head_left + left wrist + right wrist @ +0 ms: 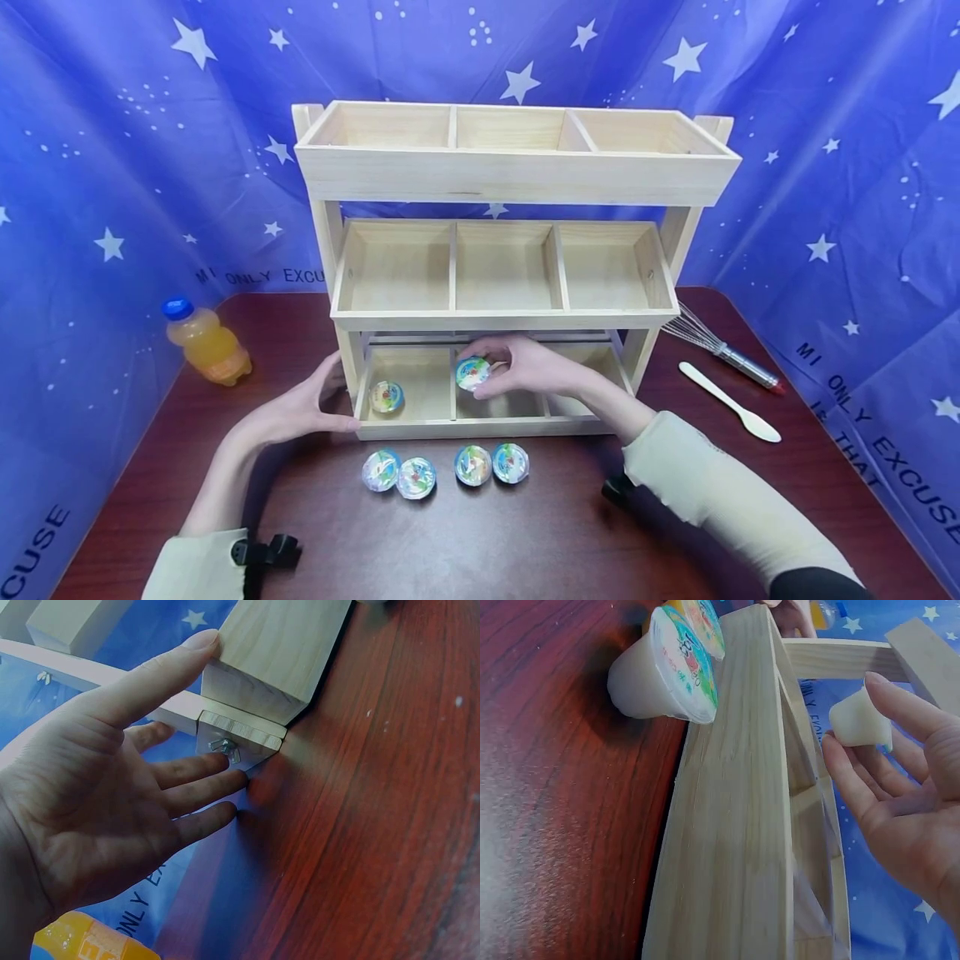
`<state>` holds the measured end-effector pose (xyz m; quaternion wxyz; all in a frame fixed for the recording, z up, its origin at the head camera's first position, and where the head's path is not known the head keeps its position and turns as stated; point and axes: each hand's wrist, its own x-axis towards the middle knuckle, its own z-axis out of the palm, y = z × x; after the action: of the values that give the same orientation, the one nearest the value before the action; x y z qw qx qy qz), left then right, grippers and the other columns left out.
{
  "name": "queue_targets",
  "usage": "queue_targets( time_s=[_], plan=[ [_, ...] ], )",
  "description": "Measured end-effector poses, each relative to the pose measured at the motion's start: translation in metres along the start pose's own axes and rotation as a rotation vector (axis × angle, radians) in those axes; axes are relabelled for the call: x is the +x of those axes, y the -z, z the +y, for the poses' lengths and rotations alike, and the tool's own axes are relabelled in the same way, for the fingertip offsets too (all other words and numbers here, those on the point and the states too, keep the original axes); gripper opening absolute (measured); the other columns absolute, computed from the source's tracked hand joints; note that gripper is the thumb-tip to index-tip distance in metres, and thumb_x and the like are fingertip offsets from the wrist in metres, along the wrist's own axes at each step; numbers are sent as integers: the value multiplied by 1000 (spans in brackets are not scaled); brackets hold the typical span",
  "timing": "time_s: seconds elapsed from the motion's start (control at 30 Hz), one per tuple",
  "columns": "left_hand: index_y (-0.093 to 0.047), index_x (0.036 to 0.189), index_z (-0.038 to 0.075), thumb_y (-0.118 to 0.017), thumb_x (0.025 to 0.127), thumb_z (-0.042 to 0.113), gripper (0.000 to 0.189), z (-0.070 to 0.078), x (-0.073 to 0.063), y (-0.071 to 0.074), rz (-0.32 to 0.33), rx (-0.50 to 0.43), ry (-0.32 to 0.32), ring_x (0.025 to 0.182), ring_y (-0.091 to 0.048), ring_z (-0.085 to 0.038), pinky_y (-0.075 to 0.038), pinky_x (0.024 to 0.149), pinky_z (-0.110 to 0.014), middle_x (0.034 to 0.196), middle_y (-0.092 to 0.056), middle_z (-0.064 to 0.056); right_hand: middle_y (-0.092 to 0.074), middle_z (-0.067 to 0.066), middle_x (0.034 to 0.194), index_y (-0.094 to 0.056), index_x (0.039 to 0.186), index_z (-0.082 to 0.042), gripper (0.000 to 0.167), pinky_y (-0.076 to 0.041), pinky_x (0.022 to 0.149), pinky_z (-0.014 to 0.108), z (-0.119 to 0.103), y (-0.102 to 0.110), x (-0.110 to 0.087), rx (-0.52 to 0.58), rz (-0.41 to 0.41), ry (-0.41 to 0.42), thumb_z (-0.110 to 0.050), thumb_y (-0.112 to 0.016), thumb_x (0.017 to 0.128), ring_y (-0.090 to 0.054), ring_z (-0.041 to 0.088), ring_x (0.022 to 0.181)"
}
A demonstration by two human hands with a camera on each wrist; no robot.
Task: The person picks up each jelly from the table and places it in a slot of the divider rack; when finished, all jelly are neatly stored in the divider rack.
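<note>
My right hand pinches a jelly cup with a printed lid, over the bottom tier's middle compartment. In the right wrist view, this white cup sits between thumb and fingertips. Another jelly cup lies in the bottom tier's left compartment. At the left end of the wooden shelf, my left hand spreads its fingers, the thumb at the front corner. The left wrist view shows that thumb against the wood, the other fingers extended near a wing nut. In front stand several jelly cups in two pairs.
Two upper tiers with three compartments each rise above the bottom one. An orange drink bottle stands left on the dark red table. Right of the shelf lie a whisk and a pale spoon. Blue star-print fabric surrounds the table.
</note>
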<state>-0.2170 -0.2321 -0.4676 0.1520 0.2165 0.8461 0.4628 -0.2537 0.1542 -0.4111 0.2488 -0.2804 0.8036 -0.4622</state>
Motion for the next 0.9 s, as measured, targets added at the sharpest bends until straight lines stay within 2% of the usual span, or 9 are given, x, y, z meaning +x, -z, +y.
queue_targets(
  time_s=[0.27,0.5,0.6,0.77,0.9],
  plan=[
    [-6,165,14,-86,84,27,115,2,-1,1,1,-1,16,150,-33,-50,-25,121,-69,164,-30,-27,-73,-1,118,-63,139,-14,54,-55,93,26,-4,-4,22,-44,16,16,-22,-81,88,-67,12,109],
    [-3,165,16,-85,85,28,116,0,-4,2,2,4,35,151,-30,-51,-22,122,-71,166,-26,-26,-70,2,130,-60,142,-11,55,-54,99,26,-10,-12,47,-30,-31,5,-19,-78,91,-65,13,115],
    [-4,165,15,-85,84,29,115,-1,-3,2,3,5,35,151,-30,-51,-22,121,-71,166,-26,-26,-70,3,131,-58,143,-11,57,-53,96,23,-12,-14,54,-16,-49,-30,-18,-78,90,-65,12,114],
    [-5,165,15,-86,84,28,114,-2,-1,0,-1,-7,22,150,-31,-51,-22,121,-71,166,-28,-26,-69,6,122,-56,146,-13,60,-53,88,22,-15,-16,62,25,-78,-87,-15,-78,90,-64,13,106],
    [-5,165,17,-85,85,29,114,-1,0,-1,-3,-10,24,151,-31,-51,-22,121,-72,165,-28,-25,-69,8,123,-56,145,-11,60,-53,87,21,-16,-19,68,-3,-79,-74,-14,-78,90,-64,14,104]
  ],
)
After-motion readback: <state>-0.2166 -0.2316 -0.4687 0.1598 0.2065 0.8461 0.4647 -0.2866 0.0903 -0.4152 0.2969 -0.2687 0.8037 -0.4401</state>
